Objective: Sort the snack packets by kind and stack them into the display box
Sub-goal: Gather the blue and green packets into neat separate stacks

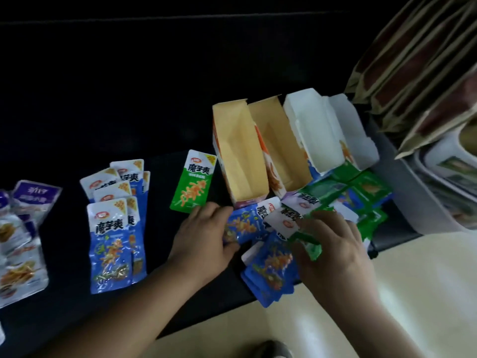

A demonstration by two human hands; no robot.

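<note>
**Sorting 魔芋爽 packets beside four open boxes**

Head view: the readable packets carry the title 魔芋爽 in dark characters under a red oval logo too small to read. One lone green packet (193, 182) lies flat at frame centre, its long axis near vertical and its title end toward the top. Left of it, a blue stack (113, 228) of at least five overlapping packets points the same way. Purple packets (23, 228) sit at the far left, their writing blurred.

Four boxes (240, 151) stand open in a row right of centre, two tan inside and two white.

The left hand (204, 228) pinches a blue packet (242, 226) between curled fingers and thumb; it slants, white title end to the upper right. The right hand (333, 244) grips a green packet (305, 241) over a blue heap (271, 270), beside a green heap (361, 192).
</note>
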